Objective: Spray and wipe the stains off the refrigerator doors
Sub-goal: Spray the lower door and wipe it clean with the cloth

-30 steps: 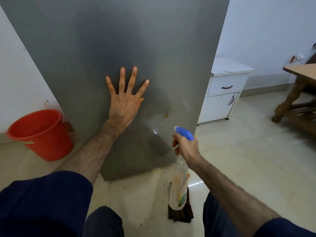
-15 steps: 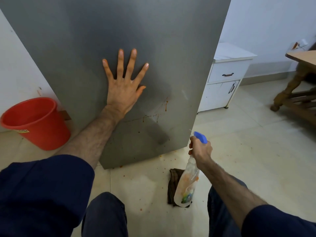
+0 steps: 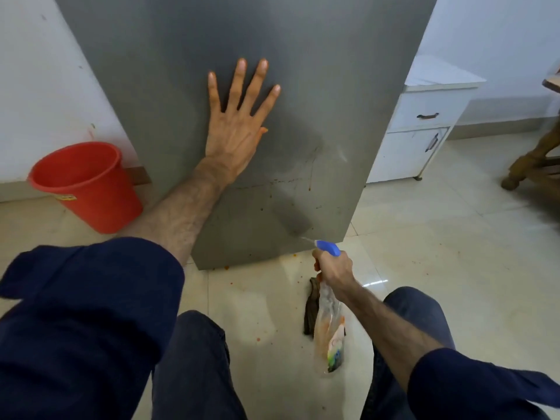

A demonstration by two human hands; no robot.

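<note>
Soft dim daylight, floor glare, motion blur, wide-angle bending at edges.

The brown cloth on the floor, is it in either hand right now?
No, the brown cloth lies on the tiles; the left hand presses the refrigerator door and the right hand grips the spray bottle.

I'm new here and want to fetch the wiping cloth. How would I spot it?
Find the grey refrigerator door, then look at the pale floor tiles just below its lower right corner. The cloth lies crumpled there, partly behind the spray bottle in the right hand: the only dark brown thing on the floor.
</note>
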